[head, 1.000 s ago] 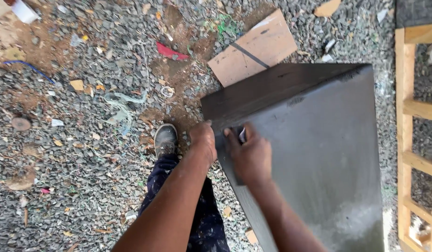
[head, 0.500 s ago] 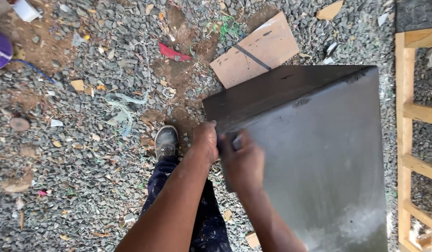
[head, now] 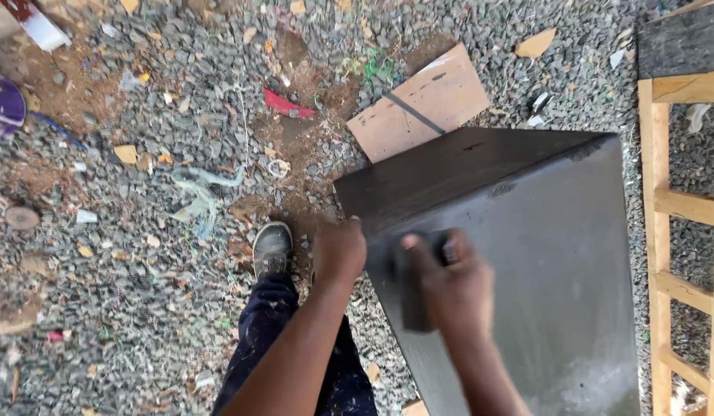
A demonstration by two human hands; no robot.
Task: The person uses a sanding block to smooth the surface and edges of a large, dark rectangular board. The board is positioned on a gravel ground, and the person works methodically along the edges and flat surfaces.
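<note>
While the left hand (head: 339, 250) clamps the dark grey flat panel's (head: 542, 254) edge and right-hand fingers (head: 418, 250) curl around a small dark block (head: 415, 296), any slip probably scrapes knuckles.

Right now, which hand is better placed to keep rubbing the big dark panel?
Probably the right hand: it lies flat on the dark panel over a small dark block. The left hand only grips the panel's edge.

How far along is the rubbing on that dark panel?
Looks early to midway, though it's hard to judge. The dark panel shows a paler, dusty patch at its lower right, perhaps already rubbed. In hand: the right hand presses a small dark block near the panel's left edge, while the left hand grips that edge. The rest stays evenly dark.
</note>
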